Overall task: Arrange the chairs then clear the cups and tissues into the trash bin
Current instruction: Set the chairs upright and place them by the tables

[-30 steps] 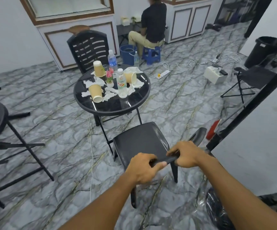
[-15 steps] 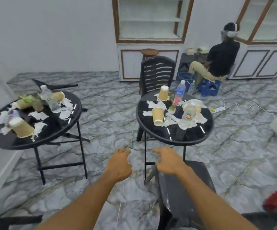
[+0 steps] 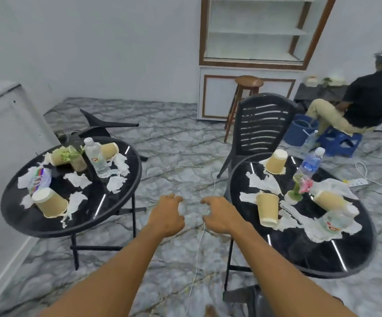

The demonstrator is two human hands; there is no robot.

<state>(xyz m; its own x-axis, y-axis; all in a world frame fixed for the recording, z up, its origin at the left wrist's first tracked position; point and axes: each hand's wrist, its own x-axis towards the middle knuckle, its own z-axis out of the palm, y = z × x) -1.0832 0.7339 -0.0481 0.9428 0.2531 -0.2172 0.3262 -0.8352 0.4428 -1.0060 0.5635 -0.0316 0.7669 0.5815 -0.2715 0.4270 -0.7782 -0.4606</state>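
Righting the toppled chair (image 3: 104, 125) far left is best done two-handed; left hand (image 3: 167, 216) and right hand (image 3: 219, 216) are held loosely curled, empty.

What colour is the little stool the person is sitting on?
The stool is blue; head view.

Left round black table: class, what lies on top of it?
Three brown paper cups, crumpled white tissues, a clear plastic water bottle, a small green plant, one blurred colourful item. Anything beneath the tissues is covered.
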